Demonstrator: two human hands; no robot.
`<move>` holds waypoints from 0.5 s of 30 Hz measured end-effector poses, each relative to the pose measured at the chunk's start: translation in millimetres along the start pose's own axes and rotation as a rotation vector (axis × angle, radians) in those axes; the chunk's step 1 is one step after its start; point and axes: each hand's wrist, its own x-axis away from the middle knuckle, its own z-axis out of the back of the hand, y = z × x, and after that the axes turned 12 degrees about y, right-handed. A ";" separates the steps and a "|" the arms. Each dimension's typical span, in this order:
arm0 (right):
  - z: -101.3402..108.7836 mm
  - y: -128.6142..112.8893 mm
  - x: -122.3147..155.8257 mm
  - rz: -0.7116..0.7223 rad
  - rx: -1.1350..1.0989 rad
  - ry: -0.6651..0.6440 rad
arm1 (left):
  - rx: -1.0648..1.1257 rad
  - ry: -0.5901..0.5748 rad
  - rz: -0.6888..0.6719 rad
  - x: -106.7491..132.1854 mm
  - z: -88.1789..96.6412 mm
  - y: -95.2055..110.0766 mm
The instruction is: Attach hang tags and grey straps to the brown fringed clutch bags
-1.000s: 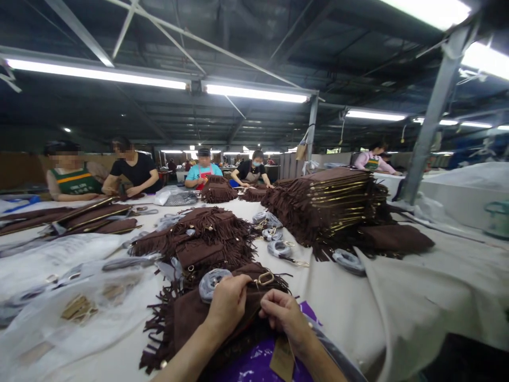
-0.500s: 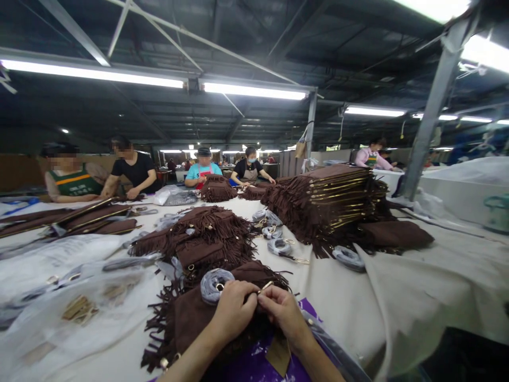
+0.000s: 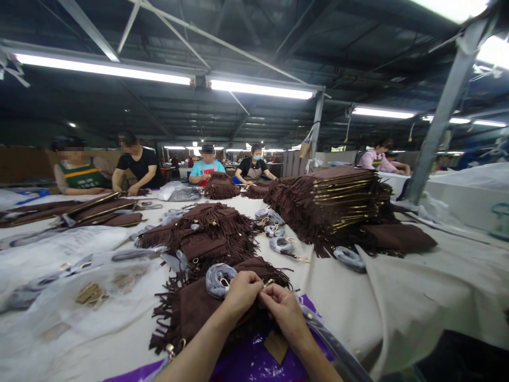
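A brown fringed suede-look bag (image 3: 194, 310) lies in front of me, its fringe spread to the left. My left hand (image 3: 244, 292) is closed in a pinch over the bag's far right part; what its fingertips hold is hidden. Fingertip to fingertip with it, my right hand (image 3: 281, 306) pinches a small gold metal clip (image 3: 269, 283). Beside my left hand, a coiled strap (image 3: 217, 281) in grey wrapping, with a gold hook, rests on the bag. Below my right hand hangs a tan card tag (image 3: 275, 346).
Purple plastic (image 3: 250, 365) lies under my forearms. More fringed bags (image 3: 214, 228) are heaped ahead, with a tall stack (image 3: 338, 199) to the right. Wrapped strap coils (image 3: 349, 258) lie nearby. A clear bag holds tan tags (image 3: 91, 293) at left. Several co-workers stand beyond the table.
The view has shifted slightly, so the scene sits a little further right. My hands stay together at the same spot; the gold clip is now more covered by my fingers.
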 end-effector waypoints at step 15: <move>34.3 -14.9 45.3 0.024 -0.276 0.016 | 0.467 0.068 -0.065 21.0 5.1 -2.1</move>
